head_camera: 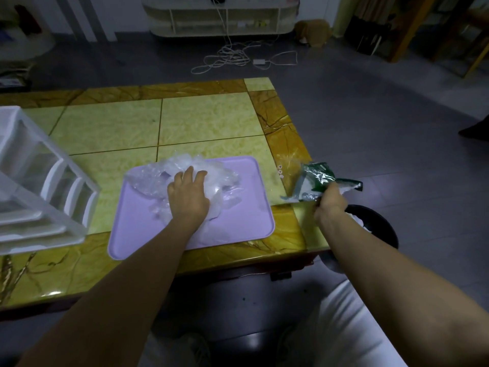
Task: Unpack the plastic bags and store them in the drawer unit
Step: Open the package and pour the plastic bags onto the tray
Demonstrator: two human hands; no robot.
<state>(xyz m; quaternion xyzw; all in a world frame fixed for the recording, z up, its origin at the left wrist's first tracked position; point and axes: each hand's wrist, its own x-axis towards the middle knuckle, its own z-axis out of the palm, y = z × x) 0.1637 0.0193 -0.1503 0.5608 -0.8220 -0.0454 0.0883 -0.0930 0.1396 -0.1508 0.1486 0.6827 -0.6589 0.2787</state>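
Note:
A loose pile of clear plastic bags [158, 178] lies on a lilac tray [238, 223] in the middle of the table. My left hand [188, 197] rests flat on top of the pile, fingers spread. My right hand [330, 202] is beyond the table's right edge, shut on a crumpled green and white wrapper [316, 181]. The white, translucent drawer unit [34, 186] stands at the table's left edge, partly cut off by the frame.
A dark round bin [381, 223] with a white liner sits on the floor right below my right hand. The yellow tiled table [206, 123] stretches behind the tray. White cables lie on the grey floor farther back.

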